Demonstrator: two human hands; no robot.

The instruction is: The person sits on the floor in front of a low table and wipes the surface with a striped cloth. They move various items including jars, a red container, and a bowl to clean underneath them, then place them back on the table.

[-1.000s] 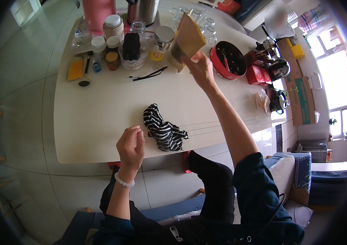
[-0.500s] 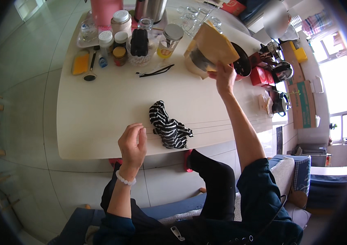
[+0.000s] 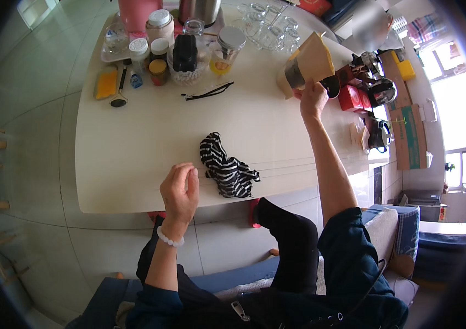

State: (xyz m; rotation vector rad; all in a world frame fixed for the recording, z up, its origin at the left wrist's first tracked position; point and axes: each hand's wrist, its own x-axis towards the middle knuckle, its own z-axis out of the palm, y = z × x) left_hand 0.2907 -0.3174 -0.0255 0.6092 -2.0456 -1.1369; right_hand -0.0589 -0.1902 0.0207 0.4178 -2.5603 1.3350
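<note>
My right hand (image 3: 314, 100) reaches over the far right of the table and grips the lower edge of a brown paper bag (image 3: 316, 59). The bag tilts and has a dark grey patch on its side. Partly hidden behind it is a dark round dish (image 3: 331, 85). Close to the table's front edge hovers my left hand (image 3: 180, 189), with its fingers loosely curled together and nothing showing in them. Just to its right a black and white striped cloth (image 3: 227, 167) lies crumpled on the table.
Glasses on a rack (image 3: 268, 27) stand at the back. Jars (image 3: 159, 71), a black container (image 3: 184, 53), a lidded jar of yellow liquid (image 3: 226, 50) and an orange sponge (image 3: 106, 84) are left of them. A black strap (image 3: 208, 91) lies mid-table; red boxes (image 3: 353, 98) sit right.
My right hand has carried the paper bag a short way to the right, uncovering more of the glass rack and hiding more of the dark dish. My left hand has hardly moved.
</note>
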